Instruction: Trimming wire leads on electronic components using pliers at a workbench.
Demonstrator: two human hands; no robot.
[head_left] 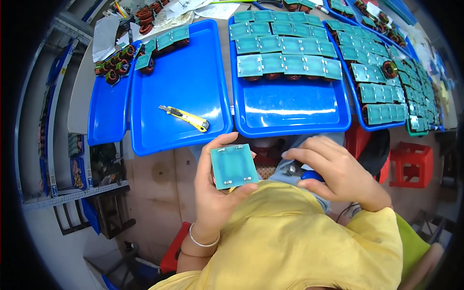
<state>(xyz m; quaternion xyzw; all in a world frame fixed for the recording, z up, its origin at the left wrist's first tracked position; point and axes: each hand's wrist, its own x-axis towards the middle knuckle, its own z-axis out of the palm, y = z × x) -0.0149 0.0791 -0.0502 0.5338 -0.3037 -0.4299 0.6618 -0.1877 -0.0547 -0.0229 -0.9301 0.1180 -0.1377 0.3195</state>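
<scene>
My left hand grips a square green circuit board by its edges, in front of my chest. Shiny solder points show near its upper and lower edges. A bit of reddish winding peeks out at its left side; the rest of the underside is hidden. To the right, my right hand is closed around blue-handled pliers. Their metal head lies to the left of the handle, apart from the board, and its tips are hard to make out.
A yellow utility knife lies in a blue tray with a few boards at its upper left. Another blue tray carries rows of boards, as do trays farther right. Loose copper coils sit at the left. A red stool stands at right.
</scene>
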